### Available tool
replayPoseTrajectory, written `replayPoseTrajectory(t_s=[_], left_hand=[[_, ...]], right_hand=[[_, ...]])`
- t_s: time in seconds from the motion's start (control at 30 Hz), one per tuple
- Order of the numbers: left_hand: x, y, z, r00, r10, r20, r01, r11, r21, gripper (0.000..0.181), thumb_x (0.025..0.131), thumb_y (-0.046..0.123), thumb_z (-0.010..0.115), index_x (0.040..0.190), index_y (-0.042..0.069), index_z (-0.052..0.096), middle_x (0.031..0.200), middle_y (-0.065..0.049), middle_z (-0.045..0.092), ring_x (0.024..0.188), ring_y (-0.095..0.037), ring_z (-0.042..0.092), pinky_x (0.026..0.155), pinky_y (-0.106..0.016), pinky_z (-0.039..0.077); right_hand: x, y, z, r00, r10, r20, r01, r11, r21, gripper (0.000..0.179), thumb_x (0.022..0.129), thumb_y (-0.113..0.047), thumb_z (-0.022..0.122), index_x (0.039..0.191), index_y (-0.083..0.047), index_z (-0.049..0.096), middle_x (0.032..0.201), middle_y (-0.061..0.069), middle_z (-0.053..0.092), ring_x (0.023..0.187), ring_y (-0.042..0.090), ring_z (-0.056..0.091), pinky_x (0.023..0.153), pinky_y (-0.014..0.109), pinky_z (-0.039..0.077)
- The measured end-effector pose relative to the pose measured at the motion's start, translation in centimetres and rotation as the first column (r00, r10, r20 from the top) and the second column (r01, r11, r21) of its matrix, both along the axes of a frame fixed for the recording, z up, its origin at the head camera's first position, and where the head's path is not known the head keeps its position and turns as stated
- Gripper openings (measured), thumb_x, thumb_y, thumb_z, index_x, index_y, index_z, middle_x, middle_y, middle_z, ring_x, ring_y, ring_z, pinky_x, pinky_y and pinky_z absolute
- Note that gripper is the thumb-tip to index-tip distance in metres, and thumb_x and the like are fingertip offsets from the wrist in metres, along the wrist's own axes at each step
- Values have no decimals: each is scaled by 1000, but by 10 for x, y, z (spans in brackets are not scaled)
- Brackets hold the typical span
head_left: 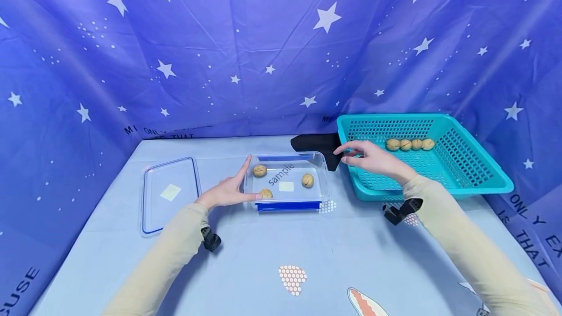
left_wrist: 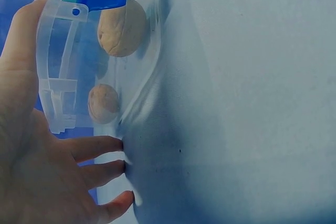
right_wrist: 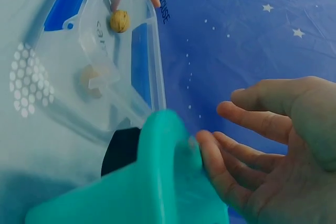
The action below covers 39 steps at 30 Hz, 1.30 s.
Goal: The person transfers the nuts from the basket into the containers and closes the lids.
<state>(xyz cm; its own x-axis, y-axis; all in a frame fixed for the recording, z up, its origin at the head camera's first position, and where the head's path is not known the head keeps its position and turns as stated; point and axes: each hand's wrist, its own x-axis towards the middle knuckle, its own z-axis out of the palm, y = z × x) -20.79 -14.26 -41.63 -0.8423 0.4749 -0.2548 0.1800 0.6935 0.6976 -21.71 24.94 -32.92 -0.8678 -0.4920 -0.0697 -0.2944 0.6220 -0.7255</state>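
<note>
A clear plastic box (head_left: 303, 199) with blue side latches stands mid-table, with "sample" lettering visible on its floor. Three walnuts lie apart inside: one walnut (head_left: 260, 170) back left, another walnut (head_left: 308, 180) at right, a third walnut (head_left: 266, 193) front left. My left hand (head_left: 226, 191) spans the box's left end, thumb by the front rim and index finger straight toward the back corner. Over the left rim of a turquoise basket (head_left: 364, 192), my right hand (head_left: 373, 160) hovers with loosely bent fingers and nothing in them. Several walnuts (head_left: 406, 145) sit in a row inside the basket.
Left of the box lies its clear lid (head_left: 151, 199) with a blue seal and a pale sticker (head_left: 170, 192). A black flat object (head_left: 316, 143) lies between box and basket, near the back. Blue star-printed curtain (head_left: 246, 52) hangs behind the table.
</note>
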Motion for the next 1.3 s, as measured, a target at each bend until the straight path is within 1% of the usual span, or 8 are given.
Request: replayPoseTrajectory(t_s=[0.17, 0.33, 0.53, 0.67, 0.87, 1.0, 1.1, 1.3], left_hand=[[0, 0, 1, 1000, -7, 1, 7, 1000, 2, 115, 81, 59, 69, 151, 35, -19, 157, -20, 14, 121, -52, 45, 103, -62, 34], [0, 0, 0, 1000, -4, 6, 4, 1000, 7, 116, 80, 58, 70, 151, 35, -19, 156, -22, 15, 122, -53, 44, 102, -63, 34], [0, 0, 0, 1000, -9, 3, 9, 1000, 8, 116, 80, 59, 70, 151, 36, -18, 157, -21, 15, 125, -52, 40, 104, -62, 32], [1, -1, 0, 1000, -9, 3, 9, 1000, 6, 116, 79, 60, 70, 151, 36, -19, 156, -22, 15, 121, -51, 46, 103, -61, 34], [1, -1, -1, 1000, -5, 6, 5, 1000, 5, 116, 80, 59, 70, 151, 36, -19, 156, -23, 16, 114, -46, 53, 103, -59, 36], [-1, 0, -1, 1000, -11, 3, 11, 1000, 18, 117, 80, 57, 71, 151, 35, -19, 157, -21, 12, 127, -48, 40, 107, -59, 29], [-2, 0, -1, 1000, -18, -7, 18, 999, 32, 117, 80, 55, 72, 152, 33, -18, 157, -20, 11, 137, -46, 25, 110, -60, 22], [-4, 0, -1, 1000, -16, -15, 16, 1000, 26, 118, 80, 56, 72, 153, 31, -17, 157, -20, 14, 138, -45, 23, 110, -60, 21]], right_hand=[[0, 10, 0, 997, -28, 78, 32, 999, -44, 30, 100, -11, 52, 129, -5, 58, 128, 22, 56, 110, 31, 61, 91, 51, 50], [0, 16, 5, 996, -48, 72, 51, 998, -36, 32, 100, -14, 52, 130, -6, 57, 128, 22, 57, 106, 30, 62, 89, 52, 49], [-4, 28, 11, 995, -62, 79, 67, 996, -63, 35, 100, -13, 52, 132, 0, 54, 127, 24, 57, 109, 38, 60, 93, 55, 47], [-6, 38, 12, 994, -82, 71, 85, 995, -43, 36, 101, -16, 52, 134, 0, 53, 128, 23, 57, 107, 34, 61, 90, 45, 51], [-13, 55, 10, 991, -118, 65, 121, 992, -44, 37, 101, -14, 50, 134, 2, 51, 124, 22, 59, 99, 14, 63, 84, 30, 53], [-16, 62, 9, 988, -137, 71, 141, 988, -64, 37, 101, -13, 51, 134, 4, 51, 125, 23, 58, 96, 6, 63, 83, 29, 54], [-17, 65, 8, 986, -151, 73, 155, 987, -50, 37, 101, -14, 51, 134, 3, 51, 124, 23, 58, 95, 5, 63, 82, 28, 54], [-18, 68, 9, 984, -160, 81, 162, 987, -11, 38, 102, -17, 51, 135, 2, 51, 124, 22, 58, 97, 12, 63, 83, 29, 54]])
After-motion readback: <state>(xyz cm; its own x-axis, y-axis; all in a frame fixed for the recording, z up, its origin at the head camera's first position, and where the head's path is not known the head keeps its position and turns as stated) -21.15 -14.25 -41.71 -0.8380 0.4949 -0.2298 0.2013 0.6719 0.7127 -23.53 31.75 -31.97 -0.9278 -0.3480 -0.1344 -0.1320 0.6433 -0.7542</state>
